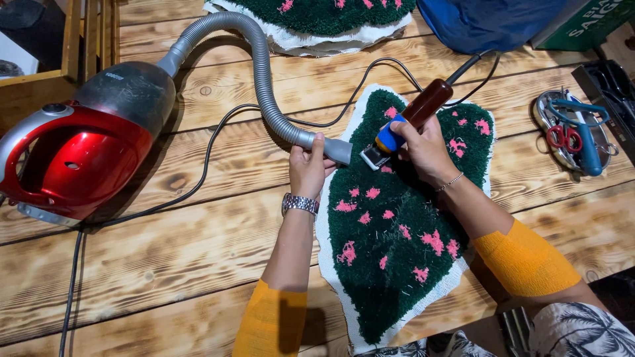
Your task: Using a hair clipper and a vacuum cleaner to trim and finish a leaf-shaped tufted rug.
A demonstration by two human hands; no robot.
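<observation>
A dark green tufted rug (pixel 390 264) with pink flecks and a white cloth border lies on the wooden table (pixel 165 264). My left hand (pixel 308 166) grips the grey vacuum hose (pixel 261 73) just behind its nozzle, which rests at the rug's left edge. My right hand (pixel 423 149) holds an electric trimmer (pixel 409 122) with a brown handle and blue neck, its head pressed on the pile beside the nozzle. Both forearms wear orange wraps, and a metal watch sits on my left wrist.
A red canister vacuum (pixel 73 152) stands at the left, its black cord running across the boards. A second green tufted piece (pixel 317 20) lies at the far edge. A metal tray (pixel 572 129) with scissors and a blue tool sits at right, near blue cloth (pixel 483 23).
</observation>
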